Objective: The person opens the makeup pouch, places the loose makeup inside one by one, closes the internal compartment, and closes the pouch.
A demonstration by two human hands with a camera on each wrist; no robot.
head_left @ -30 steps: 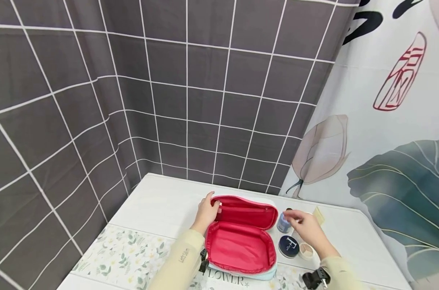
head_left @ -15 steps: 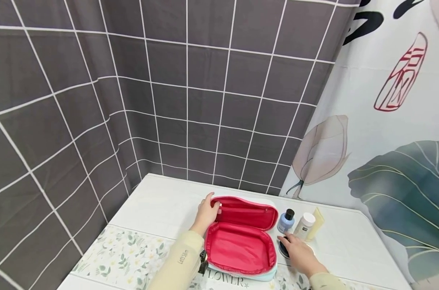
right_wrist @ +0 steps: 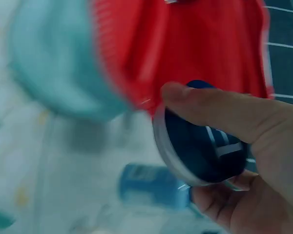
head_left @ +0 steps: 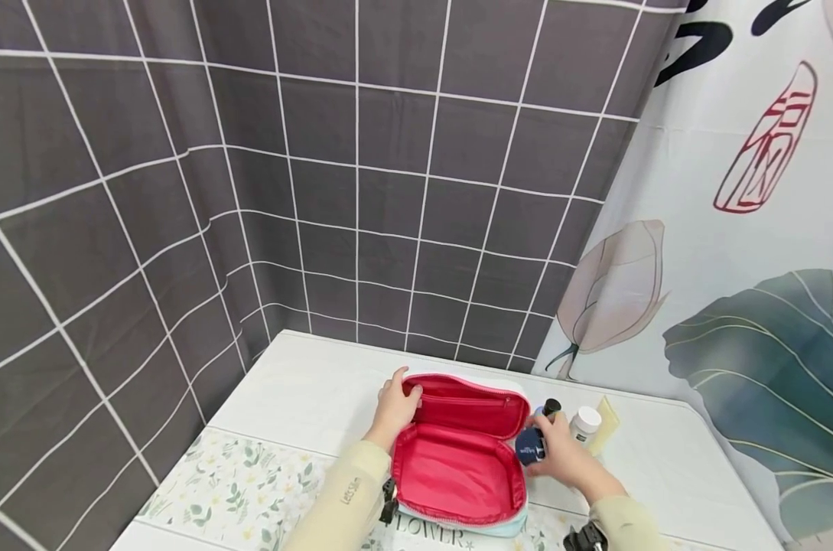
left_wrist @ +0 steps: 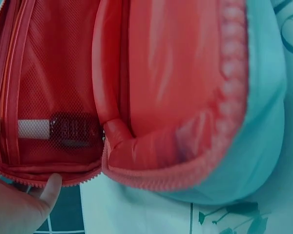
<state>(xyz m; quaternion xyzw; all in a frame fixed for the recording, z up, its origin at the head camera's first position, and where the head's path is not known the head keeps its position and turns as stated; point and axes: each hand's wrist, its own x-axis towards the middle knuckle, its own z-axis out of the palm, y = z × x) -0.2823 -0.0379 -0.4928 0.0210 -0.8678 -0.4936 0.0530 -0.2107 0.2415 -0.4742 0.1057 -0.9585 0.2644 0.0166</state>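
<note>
A cosmetic bag [head_left: 457, 478] with a red lining and pale blue outside lies unzipped, its lid [head_left: 467, 402] standing up at the back. My left hand [head_left: 395, 405] holds the lid's left edge, thumb on the inner side. Behind the lid's mesh, the left wrist view shows a small dark bottle [left_wrist: 75, 129] with a white cap. My right hand [head_left: 569, 458] pinches a round navy powder compact [head_left: 528, 446] between thumb and fingers, tilted up beside the bag's right side. In the right wrist view, the thumb lies across the compact's lid [right_wrist: 195, 146].
Behind the right hand stand a blue bottle [right_wrist: 146, 186] with a black cap, a white-capped bottle [head_left: 585, 422] and a pale yellow tube [head_left: 605, 425]. A floral-print band [head_left: 244, 474] crosses the white table. Grey grid-patterned cloth [head_left: 388, 229] hangs behind.
My right hand came down from beside the blue bottle to the compact, took hold of it, then raised and tilted it toward the bag. My left hand keeps its place on the lid.
</note>
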